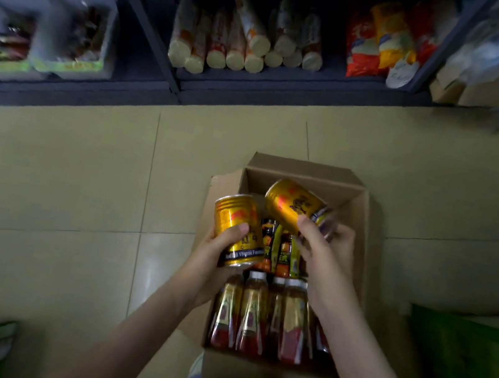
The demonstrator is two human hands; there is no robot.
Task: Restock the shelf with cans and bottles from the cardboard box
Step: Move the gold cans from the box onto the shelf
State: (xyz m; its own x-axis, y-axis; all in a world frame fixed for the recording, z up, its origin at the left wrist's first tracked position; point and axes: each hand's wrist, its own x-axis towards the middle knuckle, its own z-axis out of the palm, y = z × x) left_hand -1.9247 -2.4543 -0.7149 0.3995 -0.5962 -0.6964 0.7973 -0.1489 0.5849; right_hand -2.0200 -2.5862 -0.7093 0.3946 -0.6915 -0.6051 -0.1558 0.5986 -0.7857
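Shelf [291, 81] ran across top of frame, rolls and packets on it. Cardboard box [361, 239] sat lower centre on floor, bottles [254, 317] upright inside. Left hand [215, 249] closed around gold can [240, 230]; right hand [323, 252] closed around tilted second can [296, 206]. Best: lift clear of box walls, set upright.

dim beige tiled floor [80, 178]
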